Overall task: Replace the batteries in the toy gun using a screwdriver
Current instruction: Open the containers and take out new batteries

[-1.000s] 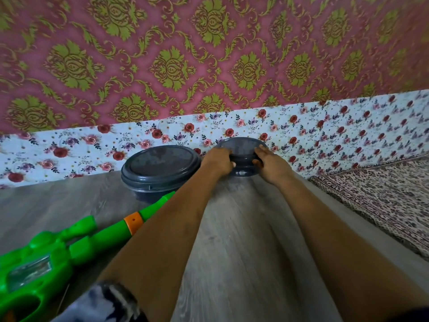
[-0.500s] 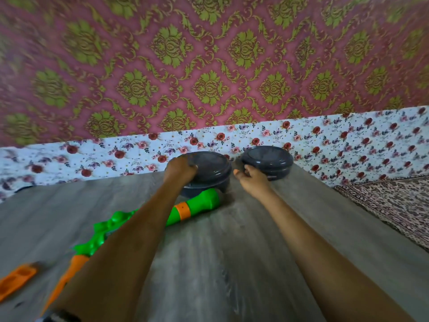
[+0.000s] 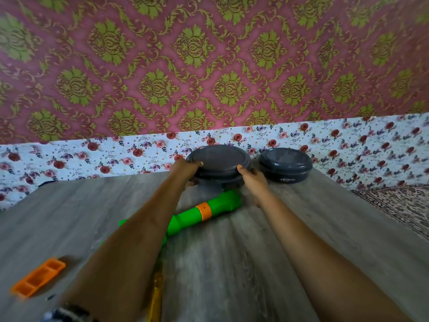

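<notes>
Screwdriver (image 3: 156, 291) lies nearest on the desk (image 3: 232, 263), toy gun (image 3: 204, 211) beyond it under the arms. Farther back, left hand (image 3: 185, 169) and right hand (image 3: 253, 182) clamp a grey tub's lid (image 3: 219, 160), probably opening it for batteries.

We see an evenly lit scene under soft, diffuse light with no harsh glare. Where both hands clasp the dark lidded container (image 3: 220, 166), its lid carries a dull, pale sheen and a faint shadow sits under it on the table (image 3: 290, 240). Well to the near-left of the grip, the orange cover (image 3: 38, 278) smears with blur. Farther out, wide-angle distortion bends the wall's (image 3: 209, 66) edges, and the corners soften.
</notes>
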Motion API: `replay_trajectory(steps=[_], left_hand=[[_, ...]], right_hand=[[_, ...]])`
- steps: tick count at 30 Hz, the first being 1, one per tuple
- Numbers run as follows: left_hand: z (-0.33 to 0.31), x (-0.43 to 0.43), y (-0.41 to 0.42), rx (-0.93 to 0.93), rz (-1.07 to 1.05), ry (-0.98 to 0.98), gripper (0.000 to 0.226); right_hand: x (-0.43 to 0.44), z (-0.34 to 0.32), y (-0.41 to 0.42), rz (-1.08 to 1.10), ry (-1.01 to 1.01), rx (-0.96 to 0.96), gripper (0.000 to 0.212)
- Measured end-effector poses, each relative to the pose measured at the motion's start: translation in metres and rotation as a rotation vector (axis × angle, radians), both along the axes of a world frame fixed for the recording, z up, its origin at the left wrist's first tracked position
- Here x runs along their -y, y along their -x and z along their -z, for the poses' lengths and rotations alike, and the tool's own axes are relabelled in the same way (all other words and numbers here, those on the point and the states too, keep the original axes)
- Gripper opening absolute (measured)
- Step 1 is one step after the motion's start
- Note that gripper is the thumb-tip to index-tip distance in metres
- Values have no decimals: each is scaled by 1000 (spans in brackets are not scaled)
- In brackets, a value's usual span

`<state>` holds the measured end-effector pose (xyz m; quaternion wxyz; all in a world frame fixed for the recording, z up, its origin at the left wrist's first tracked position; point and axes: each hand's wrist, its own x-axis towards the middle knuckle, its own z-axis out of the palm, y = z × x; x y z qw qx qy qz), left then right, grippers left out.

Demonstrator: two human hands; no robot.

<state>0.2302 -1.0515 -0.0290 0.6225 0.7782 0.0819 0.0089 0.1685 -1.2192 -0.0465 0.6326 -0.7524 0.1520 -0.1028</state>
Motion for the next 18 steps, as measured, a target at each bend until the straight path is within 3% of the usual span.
replay_trajectory(steps=[9,18], left_hand=[[-40,25,84,108,96,30,43],[-2,90,204,70,278,22,29]], right_hand=[[37,-41,91,90,69,99,50],[89,-9,238,267,9,94,30]])
